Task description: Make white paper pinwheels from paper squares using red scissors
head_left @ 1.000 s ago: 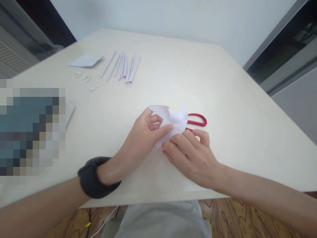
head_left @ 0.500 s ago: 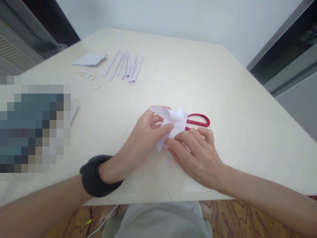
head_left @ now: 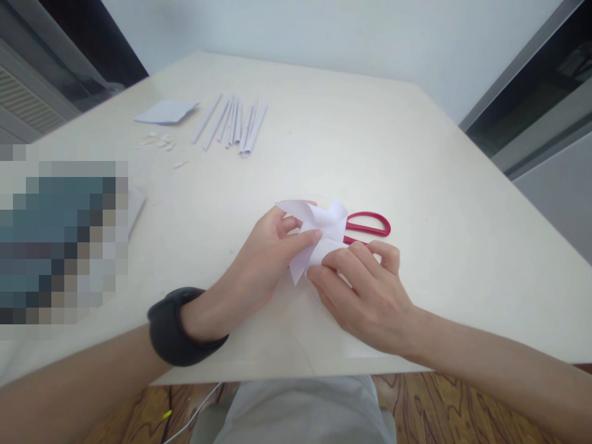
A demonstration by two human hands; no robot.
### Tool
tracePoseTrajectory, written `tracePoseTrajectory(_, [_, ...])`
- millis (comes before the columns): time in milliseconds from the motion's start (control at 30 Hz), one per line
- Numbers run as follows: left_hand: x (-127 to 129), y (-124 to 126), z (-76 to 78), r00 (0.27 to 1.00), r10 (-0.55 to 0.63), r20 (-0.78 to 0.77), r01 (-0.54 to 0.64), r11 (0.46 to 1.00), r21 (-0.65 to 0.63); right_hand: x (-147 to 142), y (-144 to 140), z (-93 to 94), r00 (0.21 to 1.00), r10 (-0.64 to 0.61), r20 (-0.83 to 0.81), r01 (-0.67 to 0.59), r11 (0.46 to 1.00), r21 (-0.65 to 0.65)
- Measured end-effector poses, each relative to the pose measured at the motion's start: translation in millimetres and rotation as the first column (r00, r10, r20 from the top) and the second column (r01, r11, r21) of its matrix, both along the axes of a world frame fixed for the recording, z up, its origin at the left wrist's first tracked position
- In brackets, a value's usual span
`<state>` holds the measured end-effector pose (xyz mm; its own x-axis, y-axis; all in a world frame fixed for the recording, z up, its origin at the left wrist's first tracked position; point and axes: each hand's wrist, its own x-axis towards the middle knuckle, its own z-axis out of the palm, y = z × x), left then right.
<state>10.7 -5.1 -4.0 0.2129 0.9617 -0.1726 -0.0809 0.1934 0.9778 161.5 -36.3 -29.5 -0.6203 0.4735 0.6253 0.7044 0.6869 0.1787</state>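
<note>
paper (head_left: 329, 216), thin, white and curled into a pinwheel-like shape with pointed flaps, is held between two bare hands, just in from the middle of the near edge of the white, smooth worktop (head_left: 444, 185). whether it touches the surface, i cannot tell.

the left hand (head_left: 268, 250), with a broad black band (head_left: 173, 327) at its wrist, grips the paper: its thumb presses close to the centre of the shape, and its other fingers bend behind, partly hidden. the right hand (head_left: 367, 290) pinches the lower flap between thumb and forefinger; its remaining fingers are curled, and i cannot tell whether their tips touch the paper.

red, looped handles (head_left: 387, 228), apparently of scissors, lie just beyond the right hand, the rest covered from view.

toward the far left corner lies a row of slim tubes of rolled white paper (head_left: 252, 135). left of them, near the left edge, are a flat, folded white sheet (head_left: 164, 112) and, on its near side, a scatter of small, pale, white-tipped sticks (head_left: 164, 143), one lying apart. a blurred, blocky patch hides part of the left edge.
</note>
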Motion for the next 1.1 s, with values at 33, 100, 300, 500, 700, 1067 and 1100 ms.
tracePoseTrajectory(33, [0.0, -0.2, -0.3, 1.0, -0.002, 0.004, 0.002, 1.0, -0.001, 0.0, -0.1, 0.1, 1.0, 0.002, 0.003, -0.002, 1.0, -0.006])
tracePoseTrajectory(100, [0.1, -0.4, -0.7, 1.0, 0.0, 0.015, 0.0, 1.0, -0.005, -0.4, 0.0, 0.5, 1.0, 0.01, 0.006, -0.01, 1.0, -0.013])
tracePoseTrajectory(300, [1.0, -0.4, 0.6, 1.0, 0.004, -0.013, -0.005, 1.0, -0.018, -3.5, 1.8, -2.0, 1.0, -0.004, -0.021, 0.005, 0.999, 0.039])
tracePoseTrajectory(500, [-3.1, 0.9, -3.7, 0.994, 0.048, -0.103, -0.035, 0.992, 0.124, 2.1, 5.2, 10.2, 0.982, 0.077, -0.172, -0.104, 0.983, -0.151])
tracePoseTrajectory(700, [-1.5, 0.4, 2.0, 0.989, 0.049, -0.143, -0.025, 0.986, 0.166, 12.1, 12.7, 20.1, 0.924, -0.074, -0.376, -0.055, 0.945, -0.321])
tracePoseTrajectory(1067, [-4.5, -0.3, 2.2, 0.969, -0.011, -0.246, 0.072, 0.968, 0.239, 18.8, 15.6, 26.0, 0.853, -0.056, -0.519, -0.23, 0.853, -0.469])
tracePoseTrajectory(1100, [-4.8, -0.2, 2.6, 0.969, -0.012, -0.247, 0.073, 0.968, 0.239, 19.0, 15.4, 25.8, 0.844, -0.076, -0.531, -0.243, 0.828, -0.505])
